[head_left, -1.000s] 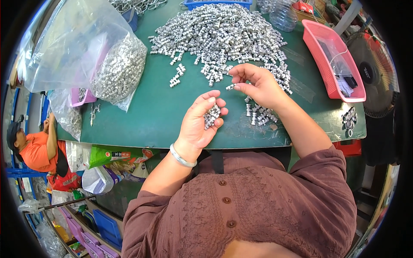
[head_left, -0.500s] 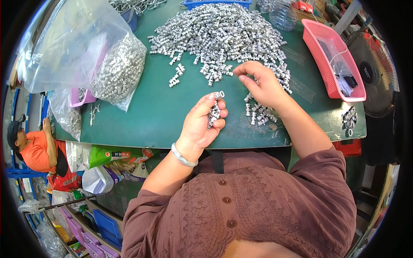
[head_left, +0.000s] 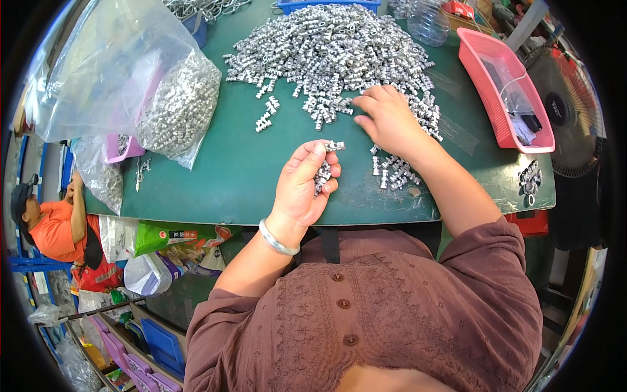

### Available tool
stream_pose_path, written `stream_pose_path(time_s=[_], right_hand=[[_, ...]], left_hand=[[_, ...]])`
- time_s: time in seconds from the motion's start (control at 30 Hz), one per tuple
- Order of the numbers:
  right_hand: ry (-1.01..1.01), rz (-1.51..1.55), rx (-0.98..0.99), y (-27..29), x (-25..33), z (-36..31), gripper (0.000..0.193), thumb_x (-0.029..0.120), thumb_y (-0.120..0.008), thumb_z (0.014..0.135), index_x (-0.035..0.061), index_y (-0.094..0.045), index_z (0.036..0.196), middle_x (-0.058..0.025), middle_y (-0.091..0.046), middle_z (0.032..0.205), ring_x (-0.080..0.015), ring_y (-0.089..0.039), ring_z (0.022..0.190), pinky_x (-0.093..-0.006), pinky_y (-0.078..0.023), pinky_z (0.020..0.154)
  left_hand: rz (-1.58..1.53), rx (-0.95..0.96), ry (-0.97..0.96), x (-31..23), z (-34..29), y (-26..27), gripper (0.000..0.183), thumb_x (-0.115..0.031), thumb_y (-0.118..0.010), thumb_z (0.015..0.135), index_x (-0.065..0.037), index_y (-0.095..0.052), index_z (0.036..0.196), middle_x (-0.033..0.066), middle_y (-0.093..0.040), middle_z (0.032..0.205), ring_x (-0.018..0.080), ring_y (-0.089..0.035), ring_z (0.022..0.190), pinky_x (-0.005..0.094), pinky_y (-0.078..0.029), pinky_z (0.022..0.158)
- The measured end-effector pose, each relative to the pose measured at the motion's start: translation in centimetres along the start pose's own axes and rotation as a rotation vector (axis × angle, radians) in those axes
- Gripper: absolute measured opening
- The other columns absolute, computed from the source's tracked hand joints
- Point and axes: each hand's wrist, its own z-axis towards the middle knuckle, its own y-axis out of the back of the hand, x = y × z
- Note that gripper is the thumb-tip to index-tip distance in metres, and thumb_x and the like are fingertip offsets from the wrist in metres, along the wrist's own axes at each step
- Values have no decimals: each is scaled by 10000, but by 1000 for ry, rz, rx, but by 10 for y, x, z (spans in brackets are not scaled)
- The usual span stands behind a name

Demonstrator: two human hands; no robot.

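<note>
My left hand (head_left: pixel 307 179) is closed above the green table's near part. Between thumb and forefinger it pinches a small ribbed silvery metal fitting (head_left: pixel 335 146), turned side-on. More such fittings (head_left: pixel 322 175) lie in the palm under the curled fingers. To the right and farther off, my right hand (head_left: pixel 392 124) is palm down at the near right edge of a large heap of the same fittings (head_left: pixel 326 52). Its thumb and fingers are apart, with nothing visible between them; the undersides of the fingers are hidden. A smaller group of fittings (head_left: pixel 395 173) lies below my right wrist.
A clear bag of fittings (head_left: pixel 179 108) stands on the table's left side. A pink basket (head_left: pixel 506 91) is at the right, beside a black fan (head_left: pixel 558 108). Dark rings (head_left: pixel 530 179) lie near the right corner. A person in orange (head_left: pixel 59 228) is at far left.
The fitting at my left fingertips has turned from showing its ring end to lying side-on. My right hand has turned slightly, its fingers moving up toward the heap.
</note>
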Motion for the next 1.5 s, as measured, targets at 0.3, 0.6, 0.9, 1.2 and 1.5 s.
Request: stream_pose_path(time_s=[0.3, 0.6, 0.9, 1.2, 1.5], right_hand=[[100, 45, 45, -2, 5, 4, 309, 174, -652, 711, 118, -592, 1009, -47, -525, 965, -251, -460, 970, -389, -359, 811], [41, 0, 37, -8, 8, 5, 298, 157, -670, 686, 111, -588, 969, -50, -520, 1044, -258, -451, 993, -390, -360, 827], [100, 173, 253, 6, 4, 7, 305, 125, -682, 652, 72, -589, 937, -44, -537, 886, -245, -462, 935, -375, -368, 819], [88, 66, 148, -7, 12, 3, 268, 161, -666, 691, 41, -589, 917, -81, -534, 864, -274, -509, 844, -370, -411, 739], [166, 429, 105, 4, 20, 2, 160, 23, -618, 715, 34, -546, 858, -87, -523, 801, -250, -552, 721, -331, -452, 616]], left_hand=[[105, -30, -106, 1, -1, 0, 110, -179, -533, 875, -80, -547, 921, 36, -553, 781, 132, -510, 675, 196, -373, 472], [-100, -96, -1, -2, 2, 5, 141, -224, -547, 841, -89, -549, 880, 71, -573, 858, 184, -537, 719, 225, -410, 478], [-226, -32, 61, -6, 1, 10, 129, -185, -538, 833, -77, -549, 902, 74, -560, 855, 201, -541, 745, 230, -434, 482], [-77, -35, 35, -4, 1, 12, 175, -123, -530, 835, -75, -506, 1001, 66, -530, 820, 175, -512, 716, 208, -400, 476], [36, -80, 11, -4, -2, 9, 212, -113, -563, 831, -82, -507, 1033, 43, -547, 813, 143, -511, 687, 198, -383, 466]])
